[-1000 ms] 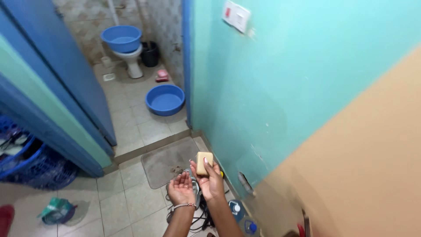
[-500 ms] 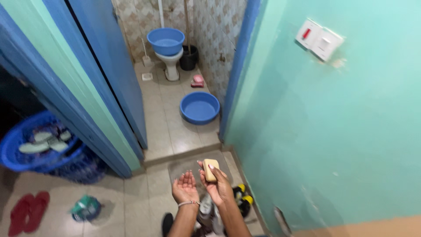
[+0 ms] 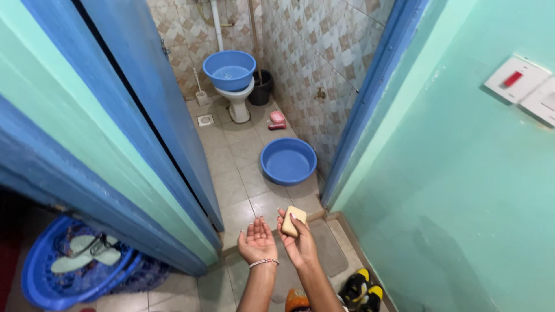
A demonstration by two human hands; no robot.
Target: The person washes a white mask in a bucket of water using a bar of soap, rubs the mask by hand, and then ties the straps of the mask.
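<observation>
My right hand (image 3: 299,242) holds a tan bar of soap (image 3: 293,220) between fingers and thumb, raised in front of a bathroom doorway. Beside it, my left hand (image 3: 257,241) is palm up with fingers apart and nothing in it; a thin bracelet circles its wrist. Both hands hover over a grey doormat (image 3: 330,249) at the threshold.
A blue door (image 3: 156,110) stands open on the left. Inside the tiled bathroom a blue basin (image 3: 288,160) sits on the floor and another basin (image 3: 230,69) rests on the toilet (image 3: 238,105). A blue basket (image 3: 43,289) holds sandals at lower left. Shoes (image 3: 361,287) lie by the turquoise wall (image 3: 462,190).
The view has swung left and closer to the doorway, so the bathroom fills more of the frame. My hands keep the same pose, the right still holding the soap.
</observation>
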